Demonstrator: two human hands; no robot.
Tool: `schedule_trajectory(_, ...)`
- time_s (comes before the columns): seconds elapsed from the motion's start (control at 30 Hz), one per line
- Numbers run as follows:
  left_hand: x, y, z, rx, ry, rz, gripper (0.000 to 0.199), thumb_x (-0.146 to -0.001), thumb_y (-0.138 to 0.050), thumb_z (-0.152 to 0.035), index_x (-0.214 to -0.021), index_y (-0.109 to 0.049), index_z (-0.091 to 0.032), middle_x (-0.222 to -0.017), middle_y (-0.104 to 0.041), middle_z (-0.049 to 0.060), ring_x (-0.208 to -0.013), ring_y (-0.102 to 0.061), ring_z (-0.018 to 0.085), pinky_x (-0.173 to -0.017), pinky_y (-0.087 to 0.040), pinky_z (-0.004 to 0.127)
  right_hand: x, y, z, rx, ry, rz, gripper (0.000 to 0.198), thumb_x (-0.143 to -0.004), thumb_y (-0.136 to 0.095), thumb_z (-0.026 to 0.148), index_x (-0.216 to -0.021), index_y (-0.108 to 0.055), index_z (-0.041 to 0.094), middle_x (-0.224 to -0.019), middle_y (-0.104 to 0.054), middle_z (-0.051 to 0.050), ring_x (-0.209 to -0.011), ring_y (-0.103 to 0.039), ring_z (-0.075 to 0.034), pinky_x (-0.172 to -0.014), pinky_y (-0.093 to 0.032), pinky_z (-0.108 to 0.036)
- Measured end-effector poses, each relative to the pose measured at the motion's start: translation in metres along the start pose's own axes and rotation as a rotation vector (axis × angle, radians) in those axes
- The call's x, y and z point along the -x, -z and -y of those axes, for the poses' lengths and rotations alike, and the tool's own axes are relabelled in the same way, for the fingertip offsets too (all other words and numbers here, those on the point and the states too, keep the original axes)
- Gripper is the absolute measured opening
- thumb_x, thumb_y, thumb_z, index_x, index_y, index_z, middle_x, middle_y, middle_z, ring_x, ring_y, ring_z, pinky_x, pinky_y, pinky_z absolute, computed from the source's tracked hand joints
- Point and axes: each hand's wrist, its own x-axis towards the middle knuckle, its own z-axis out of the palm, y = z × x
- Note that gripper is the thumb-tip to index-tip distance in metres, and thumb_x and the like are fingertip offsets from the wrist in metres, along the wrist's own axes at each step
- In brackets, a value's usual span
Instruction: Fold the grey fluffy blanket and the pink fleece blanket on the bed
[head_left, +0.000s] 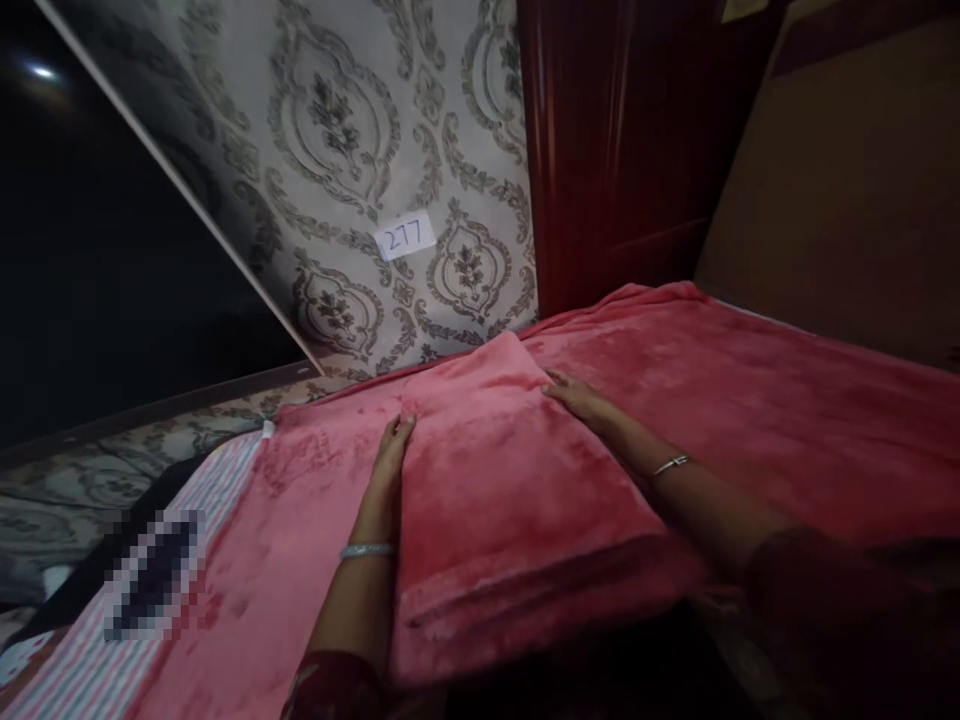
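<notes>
A folded red plush blanket (517,480) lies in front of me, its layered front edge nearest my body. My left hand (391,450) rests along its left side, thumb and visible finger slightly apart, the other fingers hidden. Against the far right edge, my right hand (581,398) touches the blanket with its fingers stretched out. Neither hand shows a clear pinch on the cloth. A bracelet circles each wrist.
Red plush cloth (780,420) covers the surface beneath and to the right. Striped fabric (225,480) shows at the left. Behind stand a patterned wall with a paper label (406,236), a dark screen-like panel (127,240) and a glossy red-brown wooden panel (600,150).
</notes>
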Motion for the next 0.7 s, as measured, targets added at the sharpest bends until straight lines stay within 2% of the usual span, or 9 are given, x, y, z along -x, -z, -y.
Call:
schedule_trajectory(0.13,0.009,0.007,0.001,0.017,0.011,0.017,0.054,-0.085,-0.074,-0.039,-0.133,-0.062,-0.018,-0.132,-0.068,0.015,-0.127,-0.062,0.029,-0.113,-0.044,0.044,0.046,0.015,0.008,-0.230,-0.036,0.205,0.065,-0.080,-0.071,0.043,-0.141,-0.056,0.025,-0.135,-0.066,-0.008,-0.118,-0.065,-0.028,-0.108,-0.049,-0.047)
schedule_trajectory(0.23,0.017,0.008,-0.004,0.048,0.025,0.075,0.058,-0.086,-0.072,-0.040,-0.139,-0.058,-0.021,-0.138,-0.065,0.013,-0.129,-0.061,0.028,-0.114,-0.044,0.043,0.078,0.018,0.013,-0.204,0.021,0.275,0.075,-0.073,-0.077,0.041,-0.143,-0.054,0.026,-0.140,-0.062,-0.007,-0.123,-0.061,-0.029,-0.112,-0.045,-0.048)
schedule_trajectory(0.33,0.025,0.005,-0.010,0.046,0.075,0.122,0.077,-0.082,-0.077,-0.039,-0.152,-0.045,-0.029,-0.144,-0.061,0.011,-0.127,-0.063,0.027,-0.110,-0.048,0.041,0.086,0.017,0.016,-0.083,0.149,0.188,0.084,-0.067,-0.076,0.033,-0.146,-0.052,0.024,-0.150,-0.053,-0.004,-0.138,-0.049,-0.029,-0.120,-0.033,-0.045)
schedule_trajectory(0.47,0.032,0.001,-0.014,0.033,0.121,0.111,0.095,-0.079,-0.082,-0.029,-0.159,-0.031,-0.032,-0.148,-0.056,0.014,-0.120,-0.067,0.028,-0.103,-0.054,0.043,0.073,0.018,0.007,0.053,0.265,-0.007,0.088,-0.062,-0.071,0.021,-0.147,-0.052,0.022,-0.156,-0.047,-0.002,-0.149,-0.033,-0.025,-0.126,-0.019,-0.039)
schedule_trajectory(0.57,0.037,-0.001,-0.015,0.066,0.118,0.127,0.095,-0.079,-0.082,-0.028,-0.159,-0.032,-0.029,-0.146,-0.057,0.016,-0.116,-0.069,0.028,-0.101,-0.055,0.043,0.068,0.022,-0.009,0.063,0.195,0.026,0.081,-0.061,-0.070,0.022,-0.141,-0.057,0.020,-0.150,-0.054,-0.004,-0.144,-0.041,-0.027,-0.125,-0.023,-0.041)
schedule_trajectory(0.7,0.044,-0.003,-0.020,0.072,0.114,0.150,0.094,-0.077,-0.085,-0.030,-0.157,-0.036,-0.028,-0.142,-0.061,0.015,-0.115,-0.070,0.026,-0.102,-0.054,0.040,0.079,0.030,-0.028,0.007,0.109,0.031,0.078,-0.067,-0.075,0.036,-0.141,-0.056,0.019,-0.148,-0.056,-0.008,-0.136,-0.051,-0.028,-0.119,-0.035,-0.045)
